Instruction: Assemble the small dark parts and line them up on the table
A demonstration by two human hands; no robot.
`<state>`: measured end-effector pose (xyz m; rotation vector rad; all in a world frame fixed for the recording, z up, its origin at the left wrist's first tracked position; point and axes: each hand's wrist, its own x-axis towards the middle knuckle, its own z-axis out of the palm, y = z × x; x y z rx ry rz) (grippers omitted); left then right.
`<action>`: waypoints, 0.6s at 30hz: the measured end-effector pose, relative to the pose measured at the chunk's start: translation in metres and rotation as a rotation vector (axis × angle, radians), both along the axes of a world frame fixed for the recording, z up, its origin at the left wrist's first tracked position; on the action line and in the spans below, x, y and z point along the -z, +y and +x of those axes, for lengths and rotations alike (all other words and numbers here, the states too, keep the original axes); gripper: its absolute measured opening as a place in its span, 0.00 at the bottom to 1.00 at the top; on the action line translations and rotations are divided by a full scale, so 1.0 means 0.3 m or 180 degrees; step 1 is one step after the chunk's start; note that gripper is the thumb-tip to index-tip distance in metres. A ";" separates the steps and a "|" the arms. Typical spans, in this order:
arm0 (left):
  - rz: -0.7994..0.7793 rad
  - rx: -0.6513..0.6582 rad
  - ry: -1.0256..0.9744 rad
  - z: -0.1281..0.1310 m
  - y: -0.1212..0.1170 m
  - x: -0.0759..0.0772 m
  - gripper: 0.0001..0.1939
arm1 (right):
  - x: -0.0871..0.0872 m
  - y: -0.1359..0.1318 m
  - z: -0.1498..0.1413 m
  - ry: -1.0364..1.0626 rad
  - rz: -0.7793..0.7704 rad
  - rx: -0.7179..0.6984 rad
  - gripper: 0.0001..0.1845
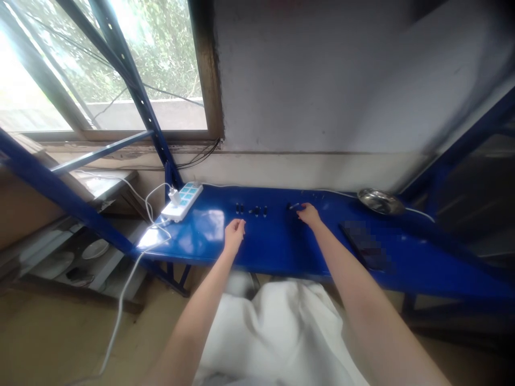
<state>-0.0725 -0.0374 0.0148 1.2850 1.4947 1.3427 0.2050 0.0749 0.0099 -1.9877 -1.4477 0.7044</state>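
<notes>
My left hand (234,234) is low over the front half of the blue table, its fingers pressed together; whatever they may hold is too small to see. Just beyond it, several small black pieces (240,208) stand or lie in a loose row. Another small dark piece with a light end (257,211) is in the same row. Farther right, my right hand (309,214) has its fingers closed at the tips, beside a slim pale object (295,205). A small black piece (288,206) lies at that object's left end. Their exact kind cannot be made out.
A white power strip (184,201) with a plug and white cable sits at the table's left end. At the back right is a shiny metal dish (380,201). A dark flat object (364,245), partly blurred, lies right of my right arm. Blue frame posts (137,91) rise at the left.
</notes>
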 end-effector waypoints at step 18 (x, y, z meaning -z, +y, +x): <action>-0.0159 0.0022 -0.0030 -0.001 0.013 0.002 0.16 | -0.071 0.056 0.052 -0.2138 -0.0019 -0.0741 0.12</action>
